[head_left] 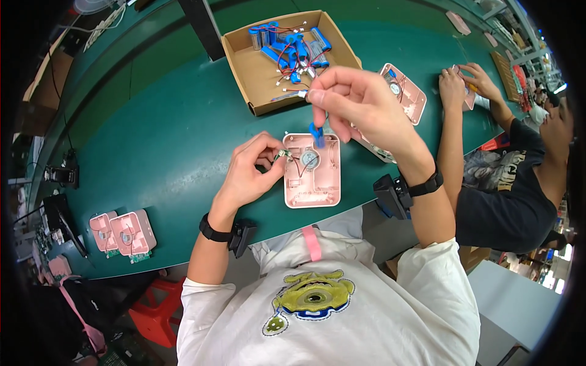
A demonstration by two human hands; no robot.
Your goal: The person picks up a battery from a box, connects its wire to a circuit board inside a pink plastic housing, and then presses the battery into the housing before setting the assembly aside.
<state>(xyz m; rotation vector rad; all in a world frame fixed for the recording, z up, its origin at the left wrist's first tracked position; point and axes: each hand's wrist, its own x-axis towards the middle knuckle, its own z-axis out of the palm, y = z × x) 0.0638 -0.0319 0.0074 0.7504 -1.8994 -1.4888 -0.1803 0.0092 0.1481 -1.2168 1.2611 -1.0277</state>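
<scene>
On the green worktop [165, 140] just before the person lies a pink plastic shell [312, 170], open side up, with a round silver part and thin wires inside. Left hand [247, 171] fingers pinch a small green board [281, 154] at its left edge. Right hand [360, 100] fingers grip a small blue piece [316, 135] above the shell's top.

I see my left hand [251, 168] pinching a small green board [282, 154] at the left edge of an open pink casing [312, 171] lying flat on the green table [165, 134]. My right hand [357, 100] is raised above the casing, fingers closed on a blue battery [317, 135] hanging down. A cardboard box [259, 73] of blue batteries sits behind. Two more pink casings [125, 233] lie far left. A co-worker's hands [464, 82] work at right.
</scene>
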